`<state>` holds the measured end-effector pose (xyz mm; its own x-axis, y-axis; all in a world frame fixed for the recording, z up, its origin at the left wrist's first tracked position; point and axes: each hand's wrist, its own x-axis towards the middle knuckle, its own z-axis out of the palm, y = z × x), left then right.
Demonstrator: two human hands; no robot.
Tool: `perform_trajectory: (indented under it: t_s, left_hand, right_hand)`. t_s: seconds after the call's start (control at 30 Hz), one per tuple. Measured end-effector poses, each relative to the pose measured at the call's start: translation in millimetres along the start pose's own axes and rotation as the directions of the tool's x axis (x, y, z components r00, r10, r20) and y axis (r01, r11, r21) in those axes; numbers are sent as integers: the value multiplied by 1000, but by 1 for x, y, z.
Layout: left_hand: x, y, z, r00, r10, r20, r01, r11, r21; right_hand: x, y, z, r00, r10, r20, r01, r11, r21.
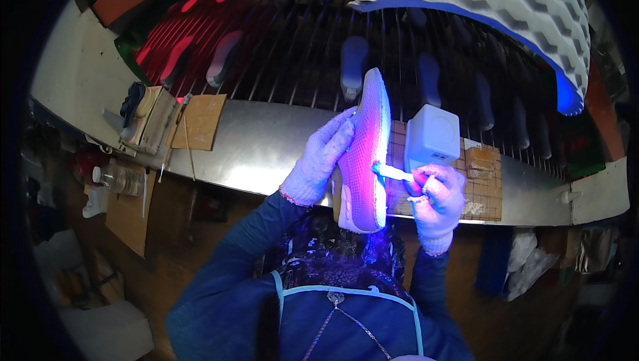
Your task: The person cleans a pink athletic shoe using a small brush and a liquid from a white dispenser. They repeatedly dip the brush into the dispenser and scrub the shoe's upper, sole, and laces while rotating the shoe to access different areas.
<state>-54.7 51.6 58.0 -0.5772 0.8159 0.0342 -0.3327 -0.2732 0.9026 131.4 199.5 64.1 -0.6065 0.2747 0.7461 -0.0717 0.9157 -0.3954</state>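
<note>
A shoe upper [363, 161] stands toe-up in front of me, lit pink and blue by coloured light. My left hand [323, 158], in a white knit glove, is closed around its left side. A brush [398, 173] is pinched in my gloved right hand [438, 204]. Its bristles touch the shoe's right edge, where the rim glows bright blue-white. Just beyond my right hand, a white plastic container [434, 134] rests on a gridded board [491, 191].
Behind the metal ledge [249, 144] runs a rod conveyor [279, 61] carrying several shoe soles [355, 61]. A white honeycomb-textured hood [479, 1] curves overhead at right. At left lie cardboard [205, 121], a thin stick [189, 148] and a clear plastic jug [123, 180].
</note>
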Motion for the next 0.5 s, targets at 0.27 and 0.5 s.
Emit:
perform_trajectory:
  t_s: [0.27,0.5]
  left_hand:
    - [-6,-6,10,999,-40,-1,39,992,-121]
    - [-12,-6,8,993,-117,-3,113,966,-234]
  right_hand:
    - [15,7,13,934,358,-10,-348,913,212]
    - [16,3,12,859,489,152,-494,713,497]
